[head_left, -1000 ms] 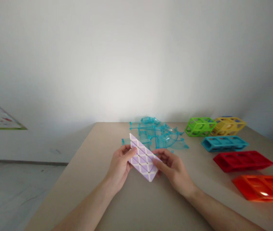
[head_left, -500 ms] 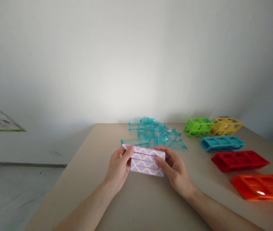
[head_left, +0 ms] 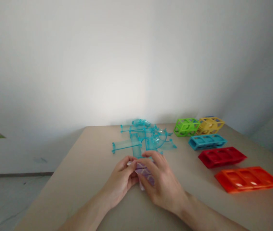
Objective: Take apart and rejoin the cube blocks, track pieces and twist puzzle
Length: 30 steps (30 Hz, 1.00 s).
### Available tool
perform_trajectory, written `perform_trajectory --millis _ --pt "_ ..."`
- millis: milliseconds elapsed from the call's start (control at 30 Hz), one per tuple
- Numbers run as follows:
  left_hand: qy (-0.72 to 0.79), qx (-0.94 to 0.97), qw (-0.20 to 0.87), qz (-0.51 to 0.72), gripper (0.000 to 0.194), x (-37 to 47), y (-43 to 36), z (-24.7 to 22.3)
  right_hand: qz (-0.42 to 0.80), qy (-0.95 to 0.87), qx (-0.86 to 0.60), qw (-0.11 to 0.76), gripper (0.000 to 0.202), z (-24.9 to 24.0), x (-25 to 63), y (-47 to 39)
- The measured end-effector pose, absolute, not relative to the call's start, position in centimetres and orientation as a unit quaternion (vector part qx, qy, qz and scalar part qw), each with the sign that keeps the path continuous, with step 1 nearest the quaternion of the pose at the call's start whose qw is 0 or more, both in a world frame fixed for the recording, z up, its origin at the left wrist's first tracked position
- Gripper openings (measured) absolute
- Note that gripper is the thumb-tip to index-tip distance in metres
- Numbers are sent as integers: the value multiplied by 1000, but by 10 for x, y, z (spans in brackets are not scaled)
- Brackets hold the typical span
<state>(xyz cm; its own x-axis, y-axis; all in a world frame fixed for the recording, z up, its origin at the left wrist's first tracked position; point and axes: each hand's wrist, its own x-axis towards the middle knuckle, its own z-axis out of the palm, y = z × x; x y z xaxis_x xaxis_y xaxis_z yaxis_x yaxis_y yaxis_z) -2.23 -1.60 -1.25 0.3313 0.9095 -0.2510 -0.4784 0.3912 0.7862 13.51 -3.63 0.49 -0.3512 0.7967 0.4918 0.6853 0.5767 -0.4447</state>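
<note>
A light purple piece with white lines (head_left: 146, 172) is between my two hands above the front middle of the table. My left hand (head_left: 122, 178) pinches its left end with thumb and fingers. My right hand (head_left: 162, 179) is closed over its right part, fingers on top and thumb on the near side. Much of the piece is hidden by the right fingers. Just beyond the hands lies a pile of clear teal plastic pieces (head_left: 148, 134).
Along the right side of the table (head_left: 83, 154) stand a green frame block (head_left: 187, 127), a yellow one (head_left: 210, 125), a blue one (head_left: 207, 141), a red one (head_left: 223, 157) and an orange one (head_left: 248, 179). A pale wall rises behind.
The purple piece was held flat and wide by its two ends; now it is lower and mostly covered. My right hand has moved left over it. The view has shifted slightly to the right.
</note>
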Motion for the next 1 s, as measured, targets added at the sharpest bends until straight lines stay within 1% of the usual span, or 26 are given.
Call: perform_trajectory --millis 100,200,267,333,467,567,700,767,833,933,1000 --pt "359 318 783 396 21 -18 -21 -15 142 -848 -431 275 41 7 127 -46" --pt "356 364 782 359 21 -17 -21 -14 156 -844 -455 236 41 5 124 -48" --pt "362 418 757 347 19 -19 -19 -13 163 -840 -467 224 40 4 126 -45" --pt "382 479 716 334 15 -21 -18 -12 169 -838 -472 216 37 4 128 -44" --pt "407 562 648 313 8 -29 -14 -10 179 -838 -463 227 21 9 129 -45" --pt "455 602 584 299 13 -40 -8 -7 186 -841 -450 236 20 10 131 -44" --pt "540 651 446 291 18 -52 -1 -2 185 -834 -466 230 21 7 136 -39" --pt "567 663 397 285 21 -55 0 0 188 -830 -475 225 21 6 137 -38" --pt "578 671 371 280 22 -55 1 2 195 -831 -470 225 28 8 138 -38" --pt "578 681 360 270 22 -52 0 2 211 -843 -443 219 54 11 136 -39" --pt "577 689 351 263 21 -50 -1 2 215 -855 -424 209 65 11 134 -40"
